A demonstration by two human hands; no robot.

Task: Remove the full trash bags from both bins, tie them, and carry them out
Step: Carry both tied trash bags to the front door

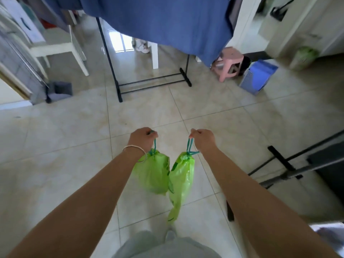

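While my left hand (142,137) and right hand (202,139) are gripping the drawstrings, both green bags (152,174) are hanging limp, probably light, short of the clothes rack (119,84).

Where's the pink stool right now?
In the head view the pink stool stands on the floor at upper right, just beyond the blue hanging cloth, with a blue perforated bin right beside it.
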